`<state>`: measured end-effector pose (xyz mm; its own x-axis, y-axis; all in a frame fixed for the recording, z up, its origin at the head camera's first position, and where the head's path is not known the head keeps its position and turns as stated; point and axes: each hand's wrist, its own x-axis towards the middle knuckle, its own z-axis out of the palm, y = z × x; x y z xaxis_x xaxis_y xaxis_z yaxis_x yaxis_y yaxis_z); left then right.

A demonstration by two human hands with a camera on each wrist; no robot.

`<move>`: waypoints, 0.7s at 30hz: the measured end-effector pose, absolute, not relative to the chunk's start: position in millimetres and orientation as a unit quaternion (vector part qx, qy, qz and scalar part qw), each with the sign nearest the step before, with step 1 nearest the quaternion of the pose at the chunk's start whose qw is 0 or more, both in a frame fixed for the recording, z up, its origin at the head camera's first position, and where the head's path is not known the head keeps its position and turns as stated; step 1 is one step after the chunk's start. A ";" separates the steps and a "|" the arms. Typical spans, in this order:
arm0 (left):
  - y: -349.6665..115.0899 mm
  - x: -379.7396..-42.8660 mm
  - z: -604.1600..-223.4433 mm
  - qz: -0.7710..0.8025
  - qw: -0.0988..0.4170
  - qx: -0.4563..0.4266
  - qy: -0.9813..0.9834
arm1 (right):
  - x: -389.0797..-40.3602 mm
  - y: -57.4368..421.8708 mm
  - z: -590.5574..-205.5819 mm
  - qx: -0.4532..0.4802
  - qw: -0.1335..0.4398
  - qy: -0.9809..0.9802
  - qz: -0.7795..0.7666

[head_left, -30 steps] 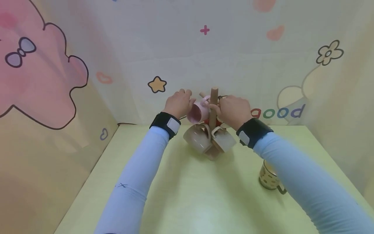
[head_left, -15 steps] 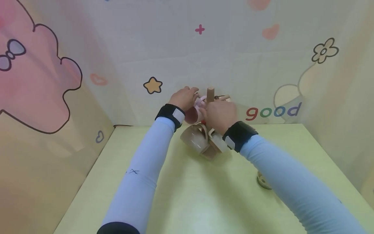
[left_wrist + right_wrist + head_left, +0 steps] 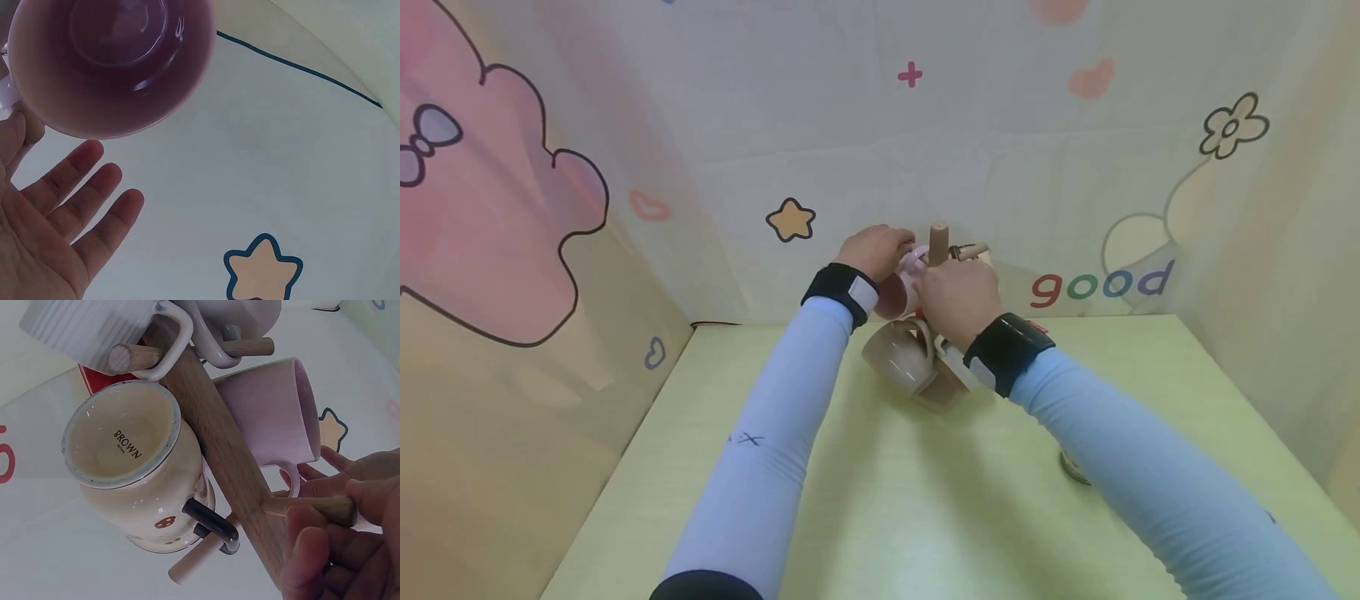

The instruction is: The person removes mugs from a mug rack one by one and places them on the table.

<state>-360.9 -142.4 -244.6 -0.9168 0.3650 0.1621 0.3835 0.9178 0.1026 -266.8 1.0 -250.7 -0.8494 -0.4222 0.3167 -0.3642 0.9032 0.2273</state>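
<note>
A wooden mug tree stands at the back of the table. Up on its left hangs a pink mug, whose handle my left hand pinches between thumb and forefinger; the other fingers stretch out below the rim. My right hand reaches across the front of the post. Its thumb and curled fingers grip a wooden peg close to the pink handle. On another peg, a cream mug with a black handle shows its base, marked BROWN.
Lower on the tree hang a glossy beige mug and a white ribbed mug. Something red shows behind them. Near the right forearm, a patterned mug on the table is mostly covered by the sleeve. A printed curtain backs the table.
My right hand has moved left from the tree's right side to the front of its post, leaving the cream mug's side. The left hand has shifted slightly right, against the pink mug.
</note>
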 end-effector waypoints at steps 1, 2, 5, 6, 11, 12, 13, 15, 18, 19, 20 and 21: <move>-142.9 -360.7 -244.1 -0.069 0.072 -0.191 -0.976 | -266.7 0.5 -250.3 0.205 0.183 -0.958 -0.082; -143.6 -360.5 -243.6 -0.071 0.074 -0.191 -0.976 | -266.5 0.2 -249.9 0.206 0.184 -0.957 -0.084; -145.5 -359.0 -240.8 -0.071 0.078 -0.193 -0.976 | -266.0 -0.4 -248.3 0.209 0.185 -0.957 -0.083; -146.2 -358.3 -239.7 -0.069 0.079 -0.193 -0.976 | -266.1 -0.4 -247.8 0.211 0.184 -0.957 -0.082; -149.0 -352.4 -235.5 -0.064 0.083 -0.193 -0.976 | -268.1 0.9 -247.1 0.213 0.181 -0.958 -0.061; -149.4 -350.6 -235.1 -0.065 0.083 -0.192 -0.976 | -268.7 1.5 -247.6 0.212 0.180 -0.959 -0.052; -149.8 -348.8 -234.8 -0.064 0.083 -0.192 -0.976 | -269.5 2.1 -248.3 0.211 0.179 -0.960 -0.045; -150.5 -345.7 -235.1 -0.061 0.081 -0.190 -0.976 | -270.5 3.6 -249.1 0.209 0.169 -0.962 -0.034; -151.2 -342.5 -236.2 -0.052 0.080 -0.189 -0.977 | -270.9 6.8 -249.1 0.206 0.155 -0.966 -0.015; -151.3 -342.1 -236.5 -0.049 0.079 -0.189 -0.978 | -270.8 7.7 -248.4 0.205 0.147 -0.968 -0.011; -151.5 -341.7 -236.6 -0.048 0.079 -0.189 -0.978 | -270.5 9.0 -247.4 0.203 0.139 -0.969 -0.005; -151.7 -341.6 -236.6 -0.047 0.079 -0.189 -0.978 | -271.0 10.3 -246.7 0.205 0.137 -0.969 0.001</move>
<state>-341.6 -151.7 -236.6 -0.9162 0.3616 0.1727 0.3764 0.9244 0.0617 -271.0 10.3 -246.7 -0.8786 -0.3968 0.2658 -0.3974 0.9160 0.0539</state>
